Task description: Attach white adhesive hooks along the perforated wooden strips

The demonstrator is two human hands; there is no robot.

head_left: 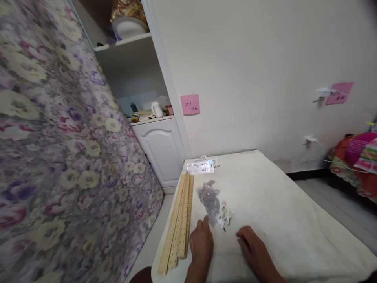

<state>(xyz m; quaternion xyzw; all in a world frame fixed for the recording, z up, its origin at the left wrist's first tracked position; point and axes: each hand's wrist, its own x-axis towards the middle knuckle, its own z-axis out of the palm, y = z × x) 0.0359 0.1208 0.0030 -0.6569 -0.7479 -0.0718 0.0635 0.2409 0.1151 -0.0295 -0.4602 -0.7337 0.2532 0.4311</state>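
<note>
My left hand (202,240) is closed, its fingertips at the lower edge of a pile of small clear plastic bags (209,197). Whether it pinches one of them I cannot tell. To the right, my right hand (251,244) rests low over the table with its fingers curled in; anything inside them is hidden. Between the hands, a little farther off, lies a small heap of white hooks (227,214) with metal parts. Several long wooden strips (180,220) with rows of small holes lie side by side, left of my left hand.
A cloth-covered table (282,220) stands against the wall. At its far end lies a clear blister pack (200,167). A floral curtain (73,157) hangs at left beside a cabinet (163,151) holding a white jug (157,109). Pink notes (190,104) stick to the wall.
</note>
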